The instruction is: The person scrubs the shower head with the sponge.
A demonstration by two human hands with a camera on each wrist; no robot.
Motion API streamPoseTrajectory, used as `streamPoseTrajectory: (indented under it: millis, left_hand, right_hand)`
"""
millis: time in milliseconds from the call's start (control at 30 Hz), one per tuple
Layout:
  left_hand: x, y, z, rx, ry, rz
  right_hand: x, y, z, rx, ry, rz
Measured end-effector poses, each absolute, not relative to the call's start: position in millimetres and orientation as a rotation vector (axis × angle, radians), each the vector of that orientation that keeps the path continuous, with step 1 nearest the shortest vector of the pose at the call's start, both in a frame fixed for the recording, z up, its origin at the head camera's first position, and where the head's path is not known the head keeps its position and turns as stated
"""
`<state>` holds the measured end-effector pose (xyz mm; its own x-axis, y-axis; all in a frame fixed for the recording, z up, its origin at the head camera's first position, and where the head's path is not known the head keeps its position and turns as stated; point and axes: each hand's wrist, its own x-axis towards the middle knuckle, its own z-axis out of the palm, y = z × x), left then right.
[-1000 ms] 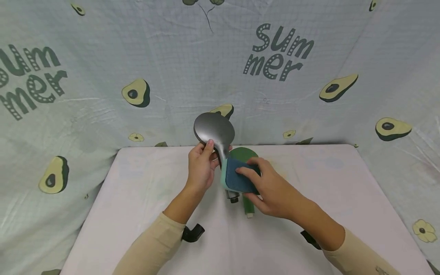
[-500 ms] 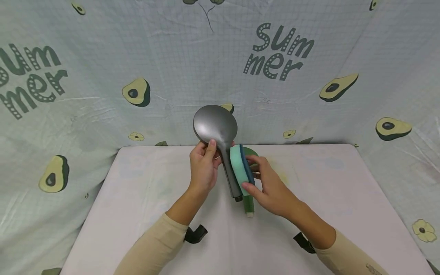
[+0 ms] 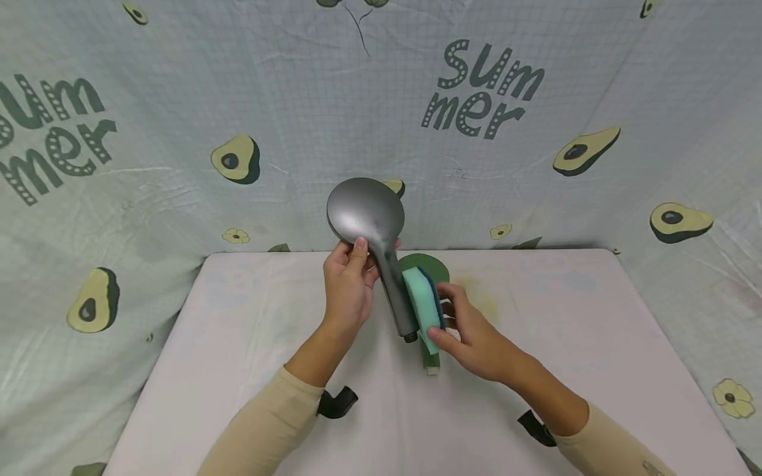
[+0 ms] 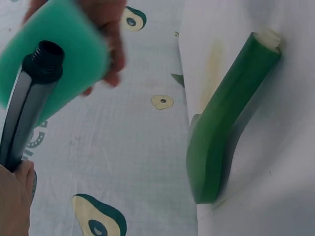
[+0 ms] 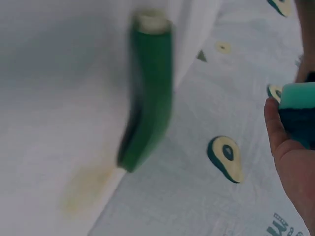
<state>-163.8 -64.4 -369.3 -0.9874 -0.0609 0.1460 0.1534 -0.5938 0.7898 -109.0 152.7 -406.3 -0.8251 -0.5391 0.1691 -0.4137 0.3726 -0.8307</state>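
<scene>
My left hand [image 3: 348, 291] grips a grey shower head [image 3: 364, 208] at its neck, thumb on the back of the round head. The shower head is held up above the table, its handle slanting down to the right. Beside that handle, my right hand [image 3: 479, 334] pinches a sponge [image 3: 423, 301] with a mint-green foam side and a dark blue scouring side. The foam faces the handle. In the left wrist view, the handle's black threaded end [image 4: 47, 55] overlaps the foam. In the right wrist view, fingers support the sponge's blue side.
A green shower-head-shaped object [image 4: 216, 128] with a pale end lies on the white-covered table [image 3: 250, 344], below and behind the sponge. A cloth printed with avocados [image 3: 235, 160] hangs behind the table. Black wrist straps or mounts [image 3: 337, 403] stick out near both sleeves.
The sponge has turned from lying across the handle, blue side showing, to edge-on at its right, then slid slightly lower. The shower head has risen and then shifted slightly left.
</scene>
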Motion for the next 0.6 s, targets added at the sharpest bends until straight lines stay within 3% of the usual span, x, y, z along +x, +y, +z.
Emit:
streamPoseTrajectory:
  millis: [267, 600]
  left_hand:
    - [-166.2, -66.7, -368.5, -0.117, -1.331, -2.725]
    - [-165.4, -63.8, -373.5, -0.096, -1.478, -2.622]
  right_hand:
    - [-100.9, 169.1, -426.7, -1.145, 2.752, -1.243]
    - [-93.4, 145.7, -411.6, -1.83, 3.212, -0.283]
